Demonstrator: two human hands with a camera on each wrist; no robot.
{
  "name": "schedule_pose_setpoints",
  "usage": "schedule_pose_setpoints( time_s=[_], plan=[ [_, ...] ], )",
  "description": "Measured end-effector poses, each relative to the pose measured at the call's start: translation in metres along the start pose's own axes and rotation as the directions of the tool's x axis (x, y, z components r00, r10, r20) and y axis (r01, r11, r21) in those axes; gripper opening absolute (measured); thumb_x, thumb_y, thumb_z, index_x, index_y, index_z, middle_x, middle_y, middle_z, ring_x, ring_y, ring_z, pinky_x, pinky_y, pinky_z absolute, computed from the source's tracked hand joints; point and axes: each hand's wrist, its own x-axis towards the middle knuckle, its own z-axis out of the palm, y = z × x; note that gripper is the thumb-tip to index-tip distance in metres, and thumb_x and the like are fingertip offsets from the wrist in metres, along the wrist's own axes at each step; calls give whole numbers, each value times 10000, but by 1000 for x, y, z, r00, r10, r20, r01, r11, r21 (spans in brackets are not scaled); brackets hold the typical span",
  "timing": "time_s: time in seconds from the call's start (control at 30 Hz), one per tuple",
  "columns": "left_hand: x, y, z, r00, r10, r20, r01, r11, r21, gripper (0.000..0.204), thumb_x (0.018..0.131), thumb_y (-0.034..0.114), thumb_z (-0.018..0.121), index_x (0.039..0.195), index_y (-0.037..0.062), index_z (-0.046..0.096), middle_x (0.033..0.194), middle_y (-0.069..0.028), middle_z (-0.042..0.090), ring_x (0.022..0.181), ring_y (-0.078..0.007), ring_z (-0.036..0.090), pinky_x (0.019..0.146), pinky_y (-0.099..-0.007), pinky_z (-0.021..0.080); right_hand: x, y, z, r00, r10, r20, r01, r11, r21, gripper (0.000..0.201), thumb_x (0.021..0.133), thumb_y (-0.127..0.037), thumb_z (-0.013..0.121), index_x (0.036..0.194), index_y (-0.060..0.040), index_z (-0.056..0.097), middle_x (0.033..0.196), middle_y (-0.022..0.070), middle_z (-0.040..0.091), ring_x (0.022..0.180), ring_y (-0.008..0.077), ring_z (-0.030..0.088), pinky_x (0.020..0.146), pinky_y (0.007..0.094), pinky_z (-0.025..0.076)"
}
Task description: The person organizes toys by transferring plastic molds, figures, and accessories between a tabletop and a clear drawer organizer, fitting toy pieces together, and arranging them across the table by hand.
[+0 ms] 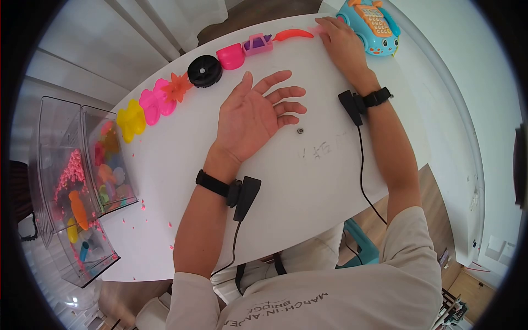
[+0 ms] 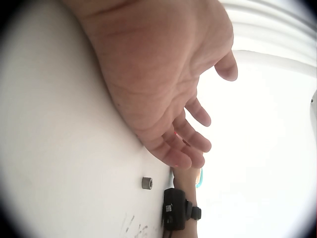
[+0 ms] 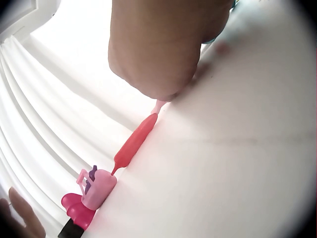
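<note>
My left hand [image 1: 247, 121] lies palm up over the white table [image 1: 297, 181], fingers spread and loosely bent, holding nothing. Just off its fingertips stands a small metal cylinder [image 1: 300, 131] with a hole, also seen in the left wrist view as a grey nut-like piece [image 2: 147, 183]. At the far edge my right hand [image 1: 345, 49] has its thumb and fingers round a small light pink piece [image 1: 317, 30], mostly covered by the hand. The tip of a red chili pepper toy [image 1: 294, 34] points at this piece. Right beside that hand is a blue toy telephone [image 1: 379, 33].
Along the table's curved edge run a pink basket [image 1: 257, 45] with something purple, a deep pink cup [image 1: 230, 56], a black wheel [image 1: 204, 71], an orange flower [image 1: 177, 87], a pink mould [image 1: 157, 103] and a yellow one [image 1: 131, 122]. Clear bins [image 1: 110, 206] hold toys and pink crumbs.
</note>
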Motion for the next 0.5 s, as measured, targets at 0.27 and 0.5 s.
schedule_pose_setpoints(
  time_s=[0.27,0.5],
  plan=[
    [-1,1,0,1000,-1,-3,1,1000,0,713,1063,585,367,1476,11,459,1333,-226,603,1121,-362,623,963,-441,493,2,-8,-6,1000,1,-4,-1,1000,28,347,926,-103,644,1271,-136,662,1274,35,668,1126,300,663,892,412,580],
    [-2,3,0,1000,6,-5,-6,1000,-16,693,1061,575,389,1462,15,471,1326,-219,609,1117,-354,622,955,-434,493,-7,-27,-35,992,113,48,-122,951,286,267,840,-14,599,1072,-84,713,1030,78,696,867,270,684,729,375,553]
  ],
)
